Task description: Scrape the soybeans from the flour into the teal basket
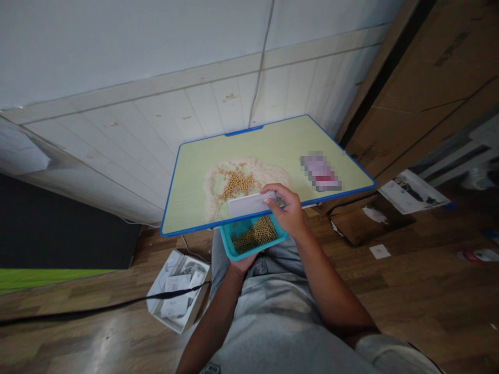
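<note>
My right hand (286, 208) grips one end of a thin white rectangular plate (249, 204), which stands on its long edge near the table's front rim. Just beyond it lies a heap of round yellow beans, like soybeans (238, 183), ringed by pale grains like rice (212, 189). Below the table edge is a teal plastic basket (236, 256), partly filled with the same kind of beans. My left hand (244, 263) supports the basket from beneath, its fingers mostly hidden under it.
The small folding table (191, 171) has a blue rim and stands against a white panelled wall. A blurred-out pinkish item (320, 172) lies on its right side. An open white box (177, 296) is on the floor at left, with a black strap (117, 304) crossing it. Cardboard (424, 93) stands at right.
</note>
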`<move>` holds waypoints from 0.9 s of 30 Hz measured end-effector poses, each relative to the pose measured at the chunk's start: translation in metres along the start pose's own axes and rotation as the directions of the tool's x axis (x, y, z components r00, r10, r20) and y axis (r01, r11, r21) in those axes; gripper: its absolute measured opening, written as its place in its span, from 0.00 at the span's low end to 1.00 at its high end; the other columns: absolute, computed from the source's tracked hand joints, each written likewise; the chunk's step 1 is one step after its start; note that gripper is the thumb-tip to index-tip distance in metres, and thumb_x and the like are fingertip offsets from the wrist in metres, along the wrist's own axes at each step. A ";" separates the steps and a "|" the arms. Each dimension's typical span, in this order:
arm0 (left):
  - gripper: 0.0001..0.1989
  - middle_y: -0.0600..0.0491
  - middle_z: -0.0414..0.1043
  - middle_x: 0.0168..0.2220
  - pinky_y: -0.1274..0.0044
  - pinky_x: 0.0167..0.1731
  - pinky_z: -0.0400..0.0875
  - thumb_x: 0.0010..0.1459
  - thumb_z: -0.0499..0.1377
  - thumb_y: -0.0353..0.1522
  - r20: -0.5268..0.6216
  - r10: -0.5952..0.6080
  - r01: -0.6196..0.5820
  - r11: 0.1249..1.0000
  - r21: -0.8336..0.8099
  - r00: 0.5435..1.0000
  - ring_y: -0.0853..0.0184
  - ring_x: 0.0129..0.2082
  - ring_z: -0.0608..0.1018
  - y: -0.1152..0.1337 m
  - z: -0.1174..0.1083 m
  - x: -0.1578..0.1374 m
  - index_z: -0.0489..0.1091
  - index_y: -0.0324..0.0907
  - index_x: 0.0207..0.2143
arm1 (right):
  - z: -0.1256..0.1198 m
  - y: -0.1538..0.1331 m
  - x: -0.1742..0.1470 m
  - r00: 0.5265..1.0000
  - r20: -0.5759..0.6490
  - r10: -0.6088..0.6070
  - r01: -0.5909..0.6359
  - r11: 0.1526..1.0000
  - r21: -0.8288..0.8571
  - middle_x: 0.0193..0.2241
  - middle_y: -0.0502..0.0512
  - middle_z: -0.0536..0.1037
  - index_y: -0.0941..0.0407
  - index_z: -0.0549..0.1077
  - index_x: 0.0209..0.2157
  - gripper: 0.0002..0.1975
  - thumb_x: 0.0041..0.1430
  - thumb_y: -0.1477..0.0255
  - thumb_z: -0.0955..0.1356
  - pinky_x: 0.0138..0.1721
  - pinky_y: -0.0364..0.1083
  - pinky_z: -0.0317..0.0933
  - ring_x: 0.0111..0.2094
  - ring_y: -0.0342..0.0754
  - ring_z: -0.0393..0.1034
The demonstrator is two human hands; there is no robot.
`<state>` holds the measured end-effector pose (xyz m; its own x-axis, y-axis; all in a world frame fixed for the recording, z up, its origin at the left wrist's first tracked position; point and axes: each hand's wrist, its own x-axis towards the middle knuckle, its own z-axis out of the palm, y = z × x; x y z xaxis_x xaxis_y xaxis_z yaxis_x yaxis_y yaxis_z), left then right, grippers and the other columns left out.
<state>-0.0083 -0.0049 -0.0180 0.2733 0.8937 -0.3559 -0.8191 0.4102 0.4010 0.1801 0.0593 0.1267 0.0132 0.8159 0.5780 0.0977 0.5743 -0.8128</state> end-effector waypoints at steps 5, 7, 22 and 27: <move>0.36 0.48 0.80 0.67 0.44 0.80 0.50 0.76 0.40 0.54 -0.234 -0.011 -0.003 0.998 -0.062 0.972 0.47 0.81 0.62 0.001 0.011 -0.002 0.84 0.47 0.53 | 0.000 0.000 0.000 1.000 0.002 0.004 -0.004 1.000 -0.010 0.41 0.54 0.87 0.50 0.83 0.45 0.08 0.68 0.66 0.72 0.50 0.51 0.76 0.44 0.54 0.81; 0.36 0.47 0.80 0.68 0.41 0.78 0.53 0.76 0.40 0.54 -0.215 -0.005 -0.007 0.998 -0.055 0.977 0.45 0.80 0.63 0.001 0.012 -0.002 0.84 0.48 0.53 | 0.001 0.000 0.000 1.000 -0.002 0.008 -0.008 1.000 -0.009 0.41 0.54 0.87 0.50 0.83 0.45 0.08 0.67 0.66 0.72 0.50 0.51 0.76 0.44 0.54 0.81; 0.34 0.52 0.76 0.71 0.42 0.74 0.61 0.75 0.42 0.56 -0.127 -0.002 0.001 1.000 -0.005 0.992 0.43 0.78 0.67 -0.003 0.001 0.003 0.83 0.52 0.55 | 0.000 0.001 -0.002 1.000 -0.005 -0.022 0.022 1.000 0.003 0.42 0.54 0.87 0.50 0.83 0.46 0.08 0.70 0.64 0.72 0.50 0.51 0.76 0.44 0.54 0.82; 0.30 0.49 0.79 0.68 0.45 0.77 0.56 0.72 0.50 0.57 -0.117 0.031 -0.028 0.999 0.025 0.993 0.44 0.78 0.66 -0.004 -0.005 0.005 0.83 0.51 0.52 | 0.000 0.000 -0.002 1.000 -0.009 -0.021 0.021 1.000 0.004 0.42 0.54 0.88 0.50 0.83 0.46 0.09 0.71 0.62 0.72 0.50 0.51 0.76 0.44 0.54 0.82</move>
<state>-0.0061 -0.0034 -0.0256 0.1869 0.8784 -0.4399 -0.8135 0.3894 0.4319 0.1801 0.0578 0.1254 0.0204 0.8032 0.5954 0.0939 0.5914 -0.8009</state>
